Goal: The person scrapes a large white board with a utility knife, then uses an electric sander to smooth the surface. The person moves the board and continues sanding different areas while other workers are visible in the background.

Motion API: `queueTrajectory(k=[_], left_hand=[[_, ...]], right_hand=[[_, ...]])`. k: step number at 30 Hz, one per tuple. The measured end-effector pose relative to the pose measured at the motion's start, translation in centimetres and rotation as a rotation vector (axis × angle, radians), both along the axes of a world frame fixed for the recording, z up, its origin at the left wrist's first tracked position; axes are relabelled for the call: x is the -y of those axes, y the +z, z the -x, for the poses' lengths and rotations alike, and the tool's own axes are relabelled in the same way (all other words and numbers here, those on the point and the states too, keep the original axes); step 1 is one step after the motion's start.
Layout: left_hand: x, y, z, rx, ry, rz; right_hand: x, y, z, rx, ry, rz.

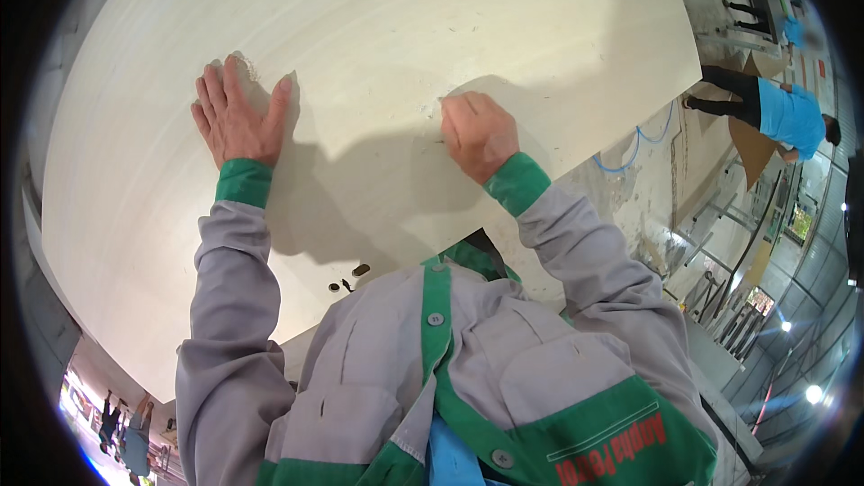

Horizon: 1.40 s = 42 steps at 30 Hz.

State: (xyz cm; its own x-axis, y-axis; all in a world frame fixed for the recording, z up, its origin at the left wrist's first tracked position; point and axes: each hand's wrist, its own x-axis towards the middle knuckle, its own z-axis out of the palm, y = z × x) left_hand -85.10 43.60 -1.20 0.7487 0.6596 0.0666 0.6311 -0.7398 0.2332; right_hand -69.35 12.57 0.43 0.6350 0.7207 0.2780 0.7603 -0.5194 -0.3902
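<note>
A large pale panel (pixel 405 0) with a smooth, faintly marked face lies beneath both hands. My left hand (pixel 238 117) rests flat on it with fingers stretched and thumb apart, beside a small patch of crumbs at the fingertips. To the right, my right hand (pixel 479 133) is closed, knuckles up, its fingertips at the panel's surface near a whitish smudge (pixel 428 111). Whatever those fingers may hold is hidden. Small dark marks and specks are scattered over the panel.
Near the panel's close edge are a dark oval spot (pixel 361 270) and a smaller round one (pixel 334 287). A blue hose (pixel 621 167) curves over the floor at right. Farther right a person in a blue shirt (pixel 796 117) stands by brown sheets; other people show at lower left.
</note>
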Motion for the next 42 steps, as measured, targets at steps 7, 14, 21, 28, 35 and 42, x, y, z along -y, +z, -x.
queueTrajectory(k=[7,14,21,28,35,42], left_hand=[[-0.3,-0.2,-0.2,0.013,0.0,-0.016],[-0.4,-0.3,-0.1,0.023,-0.011,-0.012],[-0.5,-0.4,0.0,0.015,-0.012,-0.02],[-0.4,-0.4,-0.1,0.011,-0.005,-0.024],[-0.4,-0.1,-0.1,0.001,-0.003,-0.016],[-0.3,0.0,-0.1,0.011,-0.006,-0.009]], right_hand=[[0.3,-0.9,-0.3,0.04,0.186,-0.009],[0.4,-1.3,-0.1,0.042,0.174,-0.012],[0.2,-0.5,0.2,-0.012,0.051,0.015],[0.4,-1.0,0.1,0.017,-0.007,0.003],[0.2,-0.6,0.4,0.0,-0.11,0.024],[0.0,-0.4,0.3,0.019,0.005,-0.016]])
